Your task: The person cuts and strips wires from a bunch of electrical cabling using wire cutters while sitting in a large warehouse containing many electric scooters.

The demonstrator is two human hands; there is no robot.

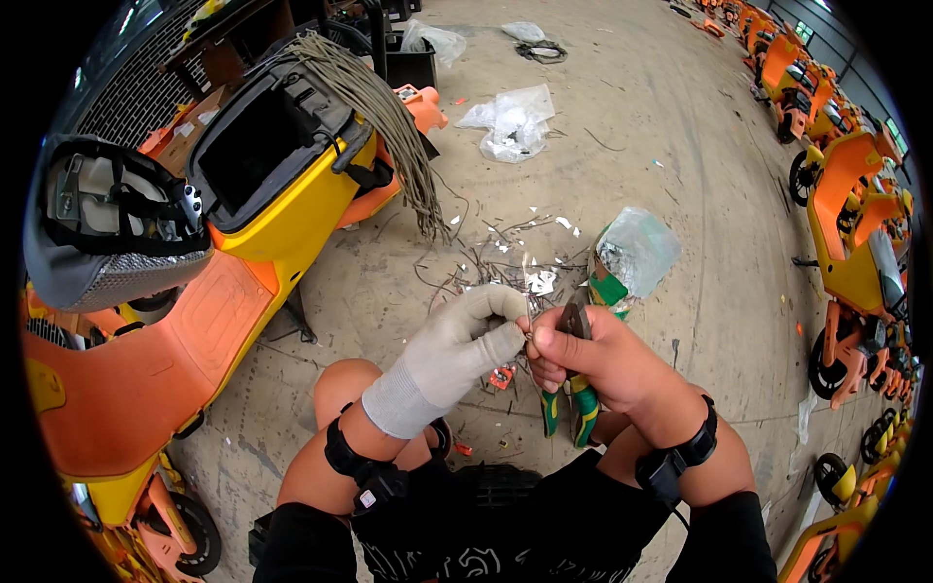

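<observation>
My left hand (457, 350), in a pale grey work glove, is closed in a pinch at the middle of the view. Its fingertips meet those of my bare right hand (603, 355). Between them is a small, thin piece, perhaps a wire end, mostly hidden by the fingers. My right hand is closed around a pair of pliers (581, 398) with green and yellow handles. The dark jaws point up and away past the thumb, clear of the pinched piece. On the floor just beyond my hands lie scattered cut wire scraps (505, 248) and white bits.
At the left stands a yellow and orange scooter (185, 340) with a bundle of long cables (374, 107) draped over its open box. A plastic-lined carton (637, 253) sits beyond my right hand. Crumpled clear plastic (515, 121) lies farther off. Scooters (846, 214) line the right.
</observation>
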